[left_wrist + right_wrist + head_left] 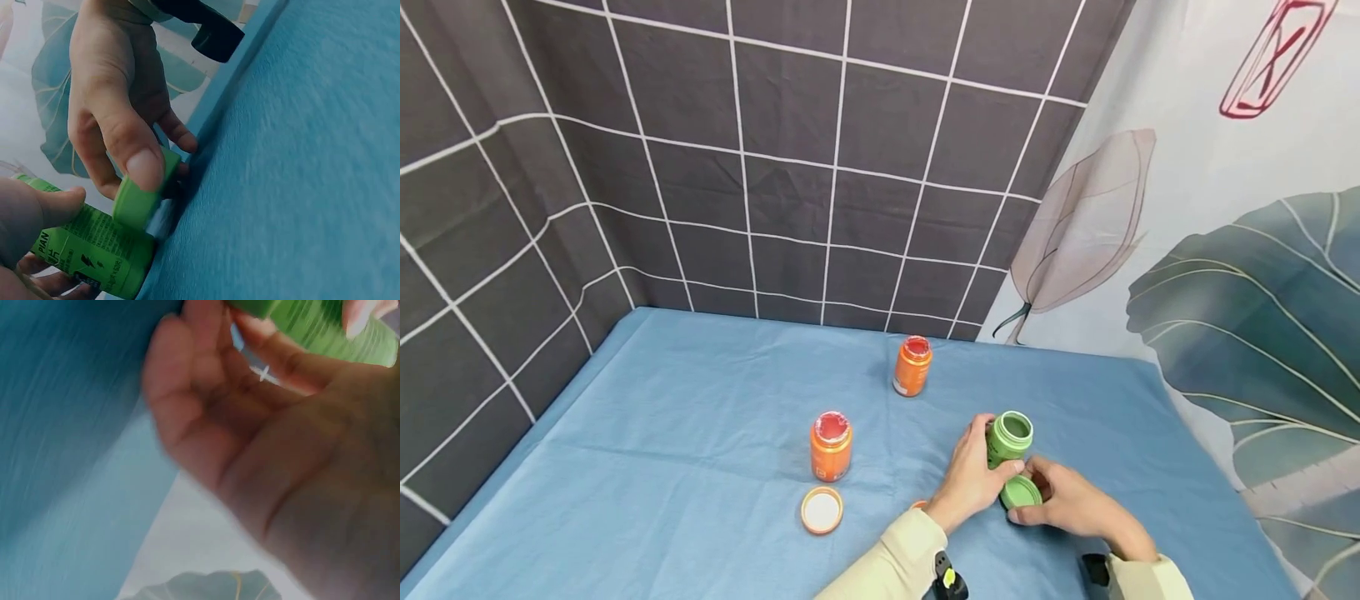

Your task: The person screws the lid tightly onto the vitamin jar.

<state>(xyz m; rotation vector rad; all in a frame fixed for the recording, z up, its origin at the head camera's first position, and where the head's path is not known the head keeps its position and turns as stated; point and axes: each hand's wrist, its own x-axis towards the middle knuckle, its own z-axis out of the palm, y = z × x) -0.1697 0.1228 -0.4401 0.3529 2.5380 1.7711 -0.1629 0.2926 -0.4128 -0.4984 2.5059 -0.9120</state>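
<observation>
My left hand (973,475) grips a green jar (1004,446) whose mouth is uncovered; the left wrist view shows dark print on its side and its base at the blue cloth. Close beside the jar, my right hand (1071,500) pinches the green lid (1021,492) by its edge between thumb and fingers. In the left wrist view the lid (142,194) is tilted on edge, low over the cloth and right at the jar's side. The right wrist view shows the curled fingers of my right hand (262,444) with green plastic at the top.
An uncapped orange jar (831,454) stands left of my hands, with its orange-rimmed lid (822,510) lying in front. Another uncapped orange jar (912,371) stands farther back. A bit of orange (919,504) shows behind my left wrist. Blue cloth (662,467) covers the table up to a dark gridded backdrop (790,192).
</observation>
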